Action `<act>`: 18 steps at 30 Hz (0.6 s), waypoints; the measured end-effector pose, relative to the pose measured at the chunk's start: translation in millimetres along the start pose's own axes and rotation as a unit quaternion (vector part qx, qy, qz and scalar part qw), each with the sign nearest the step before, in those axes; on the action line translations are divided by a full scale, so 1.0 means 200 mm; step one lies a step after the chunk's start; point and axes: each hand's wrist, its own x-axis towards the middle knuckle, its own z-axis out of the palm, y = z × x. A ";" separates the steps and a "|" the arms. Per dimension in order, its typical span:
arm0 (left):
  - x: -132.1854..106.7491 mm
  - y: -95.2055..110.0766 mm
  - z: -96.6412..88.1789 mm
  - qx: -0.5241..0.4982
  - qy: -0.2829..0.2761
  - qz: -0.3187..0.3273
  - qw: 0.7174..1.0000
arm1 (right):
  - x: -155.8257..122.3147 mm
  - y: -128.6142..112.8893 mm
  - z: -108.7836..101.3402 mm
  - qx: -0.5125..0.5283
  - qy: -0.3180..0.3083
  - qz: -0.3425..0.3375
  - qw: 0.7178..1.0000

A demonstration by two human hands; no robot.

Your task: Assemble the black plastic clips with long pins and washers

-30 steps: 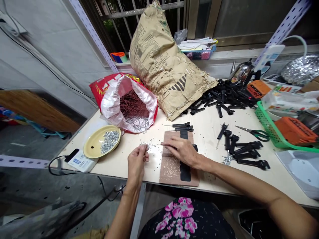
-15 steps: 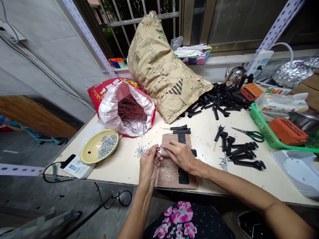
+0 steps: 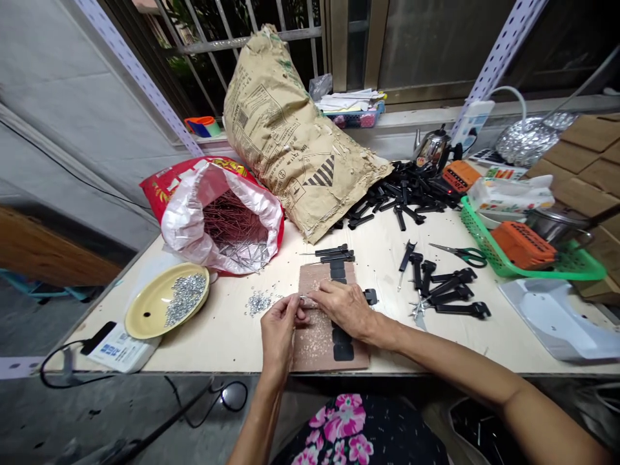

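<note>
My left hand [image 3: 278, 329] and my right hand [image 3: 341, 307] meet over a brown cardboard pad [image 3: 320, 323] at the table's front edge. Both pinch a thin metal nail [image 3: 304, 298] between their fingertips. What small part sits on it I cannot make out. A little heap of small silver parts [image 3: 259, 302] lies just left of my hands. A yellow dish [image 3: 145, 313] with more silver parts stands further left. A red and white bag of long nails [image 3: 232, 226] lies open behind it.
A big brown paper sack [image 3: 290, 135] lies at the back, with a pile of black plastic pieces [image 3: 407, 194] spilling from it. Assembled black pieces [image 3: 450, 294] and scissors [image 3: 462, 254] lie to the right. A green basket [image 3: 527, 258] stands far right.
My left hand has come from the heap of silver parts over to my right hand, and both now pinch the nail together. The camera has shifted right.
</note>
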 end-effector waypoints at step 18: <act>0.01 -0.01 0.01 0.128 -0.057 0.076 0.987 | -0.08 0.05 0.00 -0.018 0.031 0.022 0.999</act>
